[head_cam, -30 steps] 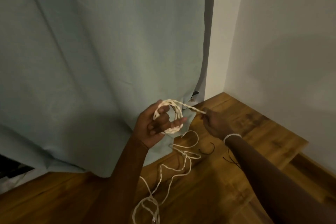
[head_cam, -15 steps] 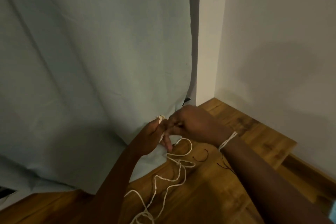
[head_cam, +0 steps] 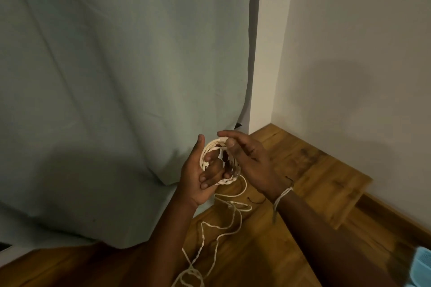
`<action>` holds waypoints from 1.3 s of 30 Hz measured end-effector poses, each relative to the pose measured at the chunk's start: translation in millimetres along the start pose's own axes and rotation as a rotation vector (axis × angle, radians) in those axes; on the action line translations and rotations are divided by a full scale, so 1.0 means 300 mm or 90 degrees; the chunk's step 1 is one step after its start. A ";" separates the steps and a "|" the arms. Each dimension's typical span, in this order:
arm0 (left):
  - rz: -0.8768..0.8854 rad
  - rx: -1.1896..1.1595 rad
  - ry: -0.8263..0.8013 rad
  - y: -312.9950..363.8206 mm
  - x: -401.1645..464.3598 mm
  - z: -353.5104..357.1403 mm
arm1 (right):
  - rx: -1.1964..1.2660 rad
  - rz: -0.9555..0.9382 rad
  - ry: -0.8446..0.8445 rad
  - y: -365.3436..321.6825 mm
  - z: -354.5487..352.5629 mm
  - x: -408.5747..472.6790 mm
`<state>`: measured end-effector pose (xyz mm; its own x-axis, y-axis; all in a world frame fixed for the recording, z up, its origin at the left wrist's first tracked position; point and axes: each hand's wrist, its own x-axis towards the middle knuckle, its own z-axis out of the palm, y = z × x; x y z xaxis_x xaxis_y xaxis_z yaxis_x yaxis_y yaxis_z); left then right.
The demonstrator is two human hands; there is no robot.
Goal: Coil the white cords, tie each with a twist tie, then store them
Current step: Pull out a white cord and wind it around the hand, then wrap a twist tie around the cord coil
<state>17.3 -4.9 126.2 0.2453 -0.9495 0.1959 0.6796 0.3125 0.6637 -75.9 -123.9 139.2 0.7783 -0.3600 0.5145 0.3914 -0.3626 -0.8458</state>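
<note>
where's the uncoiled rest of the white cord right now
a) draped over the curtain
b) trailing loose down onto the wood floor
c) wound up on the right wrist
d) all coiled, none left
b: from the coil gripped in the left hand, the loose cord hangs down and snakes over the wood floor toward the bottom of the view.
</note>
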 end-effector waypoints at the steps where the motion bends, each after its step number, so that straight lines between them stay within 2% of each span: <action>1: 0.017 0.056 0.070 -0.004 0.001 -0.003 | -0.046 -0.016 0.022 0.007 0.019 -0.003; 5: 0.071 0.310 0.318 -0.020 0.009 0.012 | -0.115 -0.047 0.108 0.029 0.037 -0.004; 7: 0.083 0.423 0.383 -0.027 0.015 0.023 | -0.126 -0.054 0.098 0.024 0.025 0.000; 9: 0.073 0.490 0.378 -0.026 0.022 0.023 | -0.136 -0.061 0.096 0.012 -0.003 0.001; 10: 0.051 0.479 0.350 -0.021 0.028 0.021 | -0.154 -0.061 0.089 0.008 -0.021 0.001; 15: -0.109 0.243 0.147 0.028 0.074 0.030 | -0.269 -0.067 0.030 0.002 -0.129 0.028; 17: -0.092 0.183 0.133 0.015 0.115 0.068 | -0.289 -0.079 0.043 0.007 -0.168 0.054; 19: -0.014 0.130 0.169 -0.023 0.160 0.111 | -0.300 -0.086 0.075 0.016 -0.199 0.075; 21: 0.054 0.184 0.231 -0.069 0.207 0.138 | -0.296 -0.076 0.110 0.033 -0.221 0.086; 24: 0.089 0.342 0.307 -0.120 0.269 0.149 | -0.294 -0.035 0.120 0.085 -0.259 0.082; 28: 0.022 0.544 0.379 -0.182 0.351 0.094 | -0.255 0.065 0.039 0.188 -0.373 0.054; 31: -0.034 0.591 0.395 -0.216 0.410 -0.006 | -0.142 0.219 0.100 0.299 -0.469 -0.003; 32: -0.059 0.605 0.402 -0.221 0.421 -0.039 | -0.162 0.245 0.130 0.349 -0.500 -0.026; 33: -0.086 0.625 0.406 -0.224 0.423 -0.071 | -0.253 0.253 0.130 0.404 -0.531 -0.052; 34: -0.110 0.639 0.410 -0.229 0.425 -0.094 | -0.346 0.263 0.091 0.482 -0.569 -0.074; 36: -0.141 0.639 0.437 -0.243 0.431 -0.126 | -0.493 0.325 -0.070 0.610 -0.604 -0.112; 39: -0.194 0.584 0.476 -0.261 0.435 -0.155 | -0.592 0.386 -0.310 0.751 -0.608 -0.150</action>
<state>28.2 -151.9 66.1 0.7032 -0.6352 -0.3195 0.1133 -0.3434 0.9323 -112.1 -346.2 -48.8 0.8945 -0.3969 -0.2057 -0.4470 -0.7983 -0.4037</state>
